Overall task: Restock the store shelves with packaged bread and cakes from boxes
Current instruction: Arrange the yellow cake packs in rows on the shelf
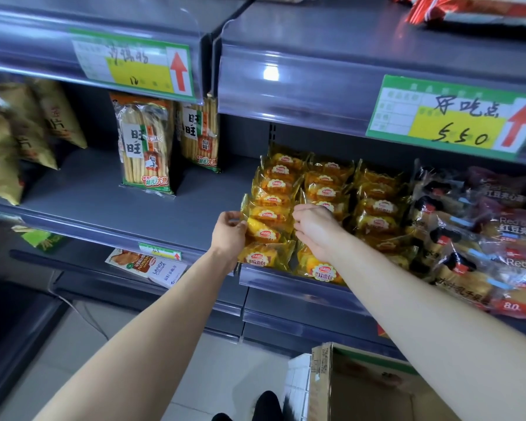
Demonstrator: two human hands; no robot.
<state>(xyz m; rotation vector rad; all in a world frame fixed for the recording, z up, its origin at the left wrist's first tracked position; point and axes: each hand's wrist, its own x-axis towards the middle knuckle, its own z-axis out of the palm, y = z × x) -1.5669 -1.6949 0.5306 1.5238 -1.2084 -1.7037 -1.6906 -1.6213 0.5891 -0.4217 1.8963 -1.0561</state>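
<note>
Yellow bread packet [268,215] sits in the front-left column of yellow packets on the shelf [104,189], gripped at both ends. The left hand [230,235] pinches its left wrapper edge; the right hand [315,229] has its fingers curled onto the right end. More yellow columns run behind, red bean packs [468,238] lie to the right, and an open cardboard box [362,387] stands on the floor below.

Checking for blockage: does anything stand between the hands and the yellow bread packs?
Nothing visible does. The left hand pinches a yellow bread pack in the left row; the right hand is at its other end.
</note>
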